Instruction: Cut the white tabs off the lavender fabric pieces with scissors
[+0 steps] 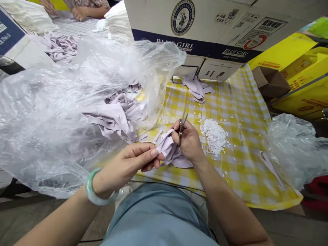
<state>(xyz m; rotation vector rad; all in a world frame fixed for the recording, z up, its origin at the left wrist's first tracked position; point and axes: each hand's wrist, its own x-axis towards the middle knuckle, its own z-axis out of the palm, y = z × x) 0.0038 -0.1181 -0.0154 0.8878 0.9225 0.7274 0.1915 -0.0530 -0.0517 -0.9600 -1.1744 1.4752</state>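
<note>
two hands meet just above the near edge of the bench, both on one lilac fabric strip [167,148], a soft, matte, limp band folded into loose loops. the left hand [133,160] comes in from the lower left with the palm turned inward, its thumb and fingers pressed together to pinch the strip's near end. a smooth, pale green bangle [94,194] sits on that wrist. the right hand [188,141] comes in from the lower right with the wrist bent down and its fingers curled shut round small metal scissors [182,124], whose thin blades point up and away. the same hand also rests on the bunched fabric (how far the blades are parted is too small to tell).

a yellow and white checked cloth [241,102] covers the bench. just right of the right hand lies a mound of tiny white clippings [214,135], grainy and rough-edged, with stray bits scattered round it. to the left, a big crinkled clear plastic bag [64,112], glossy and creased, spills more lilac strips [112,118] toward the hands. a smaller heap of lilac pieces [197,88] lies at the foot of a white and navy cardboard box [205,30] at the far side. another clear bag [292,147] slumps at the right edge. another person's hands [79,13] rest at the far top left.
</note>
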